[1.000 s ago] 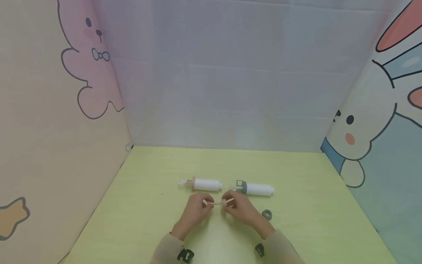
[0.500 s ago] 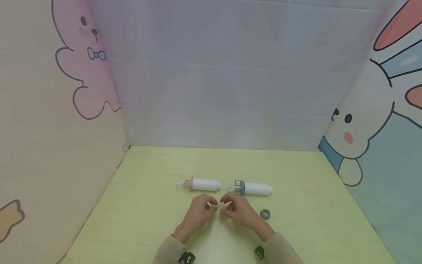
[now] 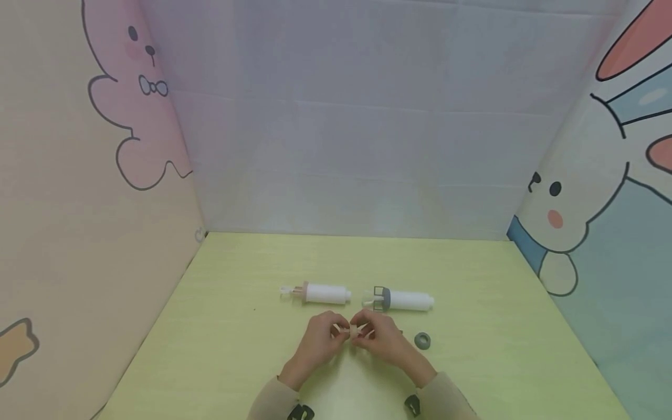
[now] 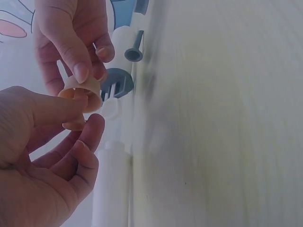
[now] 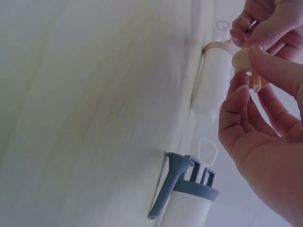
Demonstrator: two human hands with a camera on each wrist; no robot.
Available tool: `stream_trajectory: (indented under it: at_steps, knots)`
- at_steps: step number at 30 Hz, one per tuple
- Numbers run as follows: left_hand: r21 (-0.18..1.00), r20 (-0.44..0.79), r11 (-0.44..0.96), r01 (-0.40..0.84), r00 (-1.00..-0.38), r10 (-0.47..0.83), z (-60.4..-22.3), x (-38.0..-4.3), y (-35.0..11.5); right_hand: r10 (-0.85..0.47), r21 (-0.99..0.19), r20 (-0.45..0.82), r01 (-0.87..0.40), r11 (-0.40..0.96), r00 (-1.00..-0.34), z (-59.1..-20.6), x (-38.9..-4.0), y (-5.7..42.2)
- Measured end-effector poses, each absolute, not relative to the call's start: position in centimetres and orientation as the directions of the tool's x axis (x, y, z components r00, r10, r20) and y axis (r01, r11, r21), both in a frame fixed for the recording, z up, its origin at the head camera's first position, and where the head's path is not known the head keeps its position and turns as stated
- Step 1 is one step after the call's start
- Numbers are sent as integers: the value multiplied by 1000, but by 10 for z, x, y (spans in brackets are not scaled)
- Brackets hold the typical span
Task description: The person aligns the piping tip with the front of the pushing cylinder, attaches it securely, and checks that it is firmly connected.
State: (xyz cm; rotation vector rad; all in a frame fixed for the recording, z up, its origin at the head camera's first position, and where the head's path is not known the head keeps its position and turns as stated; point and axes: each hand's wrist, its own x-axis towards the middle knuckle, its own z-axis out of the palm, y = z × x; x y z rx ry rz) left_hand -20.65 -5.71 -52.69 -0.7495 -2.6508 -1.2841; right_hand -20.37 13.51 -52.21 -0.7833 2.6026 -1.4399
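My left hand (image 3: 321, 338) pinches a small peach plastic piece with a flared end (image 4: 75, 125) between thumb and fingers. Facing it, my right hand (image 3: 385, 338) holds a peach, cup-shaped cap (image 4: 94, 86) by its rim. The flared piece's narrow part runs into the cap's opening, and a peach stem (image 5: 256, 81) pokes out on the right hand's side. Both hands are nearly touching above the table. Fingers cover much of the two pieces, so how deep the stem sits is hidden.
Behind the hands lie a white cylinder with a peach collar (image 3: 328, 293) and a white cylinder with a grey collar (image 3: 409, 300). A grey funnel-shaped piece (image 3: 422, 340) stands or lies right of my right hand. Printed curtains edge the yellow-green table (image 3: 252, 373).
My hands have come together, and the thin stem that spanned the gap between them has slid into the cap. Both have drawn slightly nearer to me. The cylinders and grey piece stay put.
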Motion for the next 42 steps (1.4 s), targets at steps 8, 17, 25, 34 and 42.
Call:
stream_trajectory:
  at_steps: [8, 17, 25, 34, 42]
  knots:
    - [769, 245, 494, 405, -901, 358, -529, -204, -53, -444, -809, 185, -392, 437, -877, -525, -203, 135]
    - [807, 235, 451, 381, -908, 346, -531, -202, -54, -426, -813, 143, -352, 464, -893, -520, -203, 133]
    - [809, 270, 421, 409, -896, 352, -530, -199, -53, -414, -805, 137, -345, 482, -900, -520, -203, 134]
    - [834, 295, 367, 412, -895, 335, -536, -199, -53, -394, -823, 145, -331, 461, -908, -520, -202, 135]
    - [848, 296, 359, 391, -910, 292, -540, -199, -48, -402, -859, 105, -286, 424, -910, -521, -203, 135]
